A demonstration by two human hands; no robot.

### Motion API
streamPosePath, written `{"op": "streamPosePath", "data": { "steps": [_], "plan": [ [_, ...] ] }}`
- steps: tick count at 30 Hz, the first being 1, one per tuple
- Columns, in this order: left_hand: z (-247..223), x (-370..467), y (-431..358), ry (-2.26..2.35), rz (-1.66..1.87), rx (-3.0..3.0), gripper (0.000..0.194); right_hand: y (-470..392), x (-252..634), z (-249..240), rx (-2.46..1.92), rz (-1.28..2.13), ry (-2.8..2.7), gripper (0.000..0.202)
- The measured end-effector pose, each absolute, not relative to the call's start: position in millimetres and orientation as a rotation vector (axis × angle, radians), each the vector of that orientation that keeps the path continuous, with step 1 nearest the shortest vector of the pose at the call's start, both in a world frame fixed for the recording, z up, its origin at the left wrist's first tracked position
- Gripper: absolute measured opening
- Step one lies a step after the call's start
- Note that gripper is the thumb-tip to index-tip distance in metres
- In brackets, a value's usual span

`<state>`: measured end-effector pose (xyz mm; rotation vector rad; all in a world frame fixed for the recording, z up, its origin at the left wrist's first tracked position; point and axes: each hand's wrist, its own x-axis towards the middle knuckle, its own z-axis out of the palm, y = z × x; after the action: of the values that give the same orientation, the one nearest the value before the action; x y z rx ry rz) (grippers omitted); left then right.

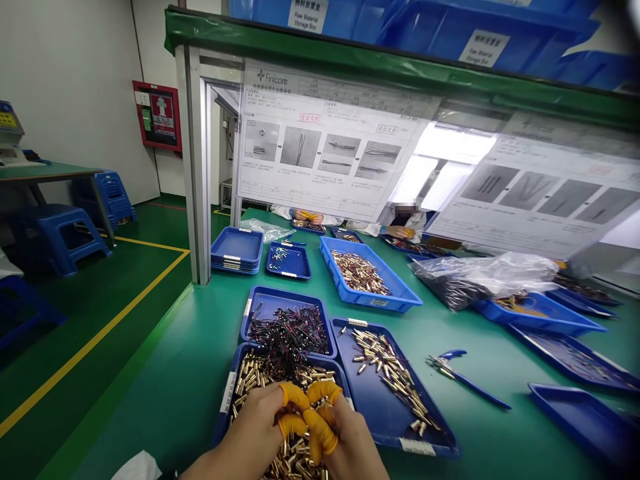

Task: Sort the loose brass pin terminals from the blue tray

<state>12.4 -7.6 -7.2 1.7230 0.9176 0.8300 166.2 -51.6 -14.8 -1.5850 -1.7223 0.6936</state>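
L hand (265,412) + R hand (346,428) tip-to-tip in yellow finger covers (323,433), above gold metal tubes (247,373).
Fingers curled inward, can't tell what's pinched; tubes in blue rect. plastic tray (221,423), thin black-and-red wires (300,327) across far rim.

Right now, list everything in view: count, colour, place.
worktable: one, green, ahead
near trays: three, blue, near side
metal pieces: uncountable, gold, two near trays, middle bin
wires: uncountable, dark, mostly third near tray
bins: two, lighter blue, middle and right
tray stack: one, blue, left
small tray: one, blue, beside stack
other trays: several, blue, right
pliers: one, blue handles, right
plastic bags: at least two, clear, tabletop
instruction sheets: two, white, ahead
storage boxes: several, blue, overhead
wall cabinet: one, red, left
stools: several, blue, left floor
side table: one, green, left
co-workers' hands: several, partly yellow, far side
left hand: one, yellow finger covers, over nearest tray
right hand: one, same covers, beside left
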Motion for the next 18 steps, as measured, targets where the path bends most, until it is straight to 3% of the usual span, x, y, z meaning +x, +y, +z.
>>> {"op": "streamPosePath", "data": {
  "steps": [9,15,18],
  "plan": [
    [0,11,-9,1.028,0.775,1.794,0.011,-46,169,-3,-1.448,0.986,-1.467,0.024],
    [4,12,-10,1.095,0.647,1.74,0.011,-45,167,5,-1.296,1.216,-1.451,0.011],
    [-6,14,-12,1.127,0.614,1.764,0.01,-43,169,-2,-1.241,1.266,-1.482,0.017]
  ]
}}
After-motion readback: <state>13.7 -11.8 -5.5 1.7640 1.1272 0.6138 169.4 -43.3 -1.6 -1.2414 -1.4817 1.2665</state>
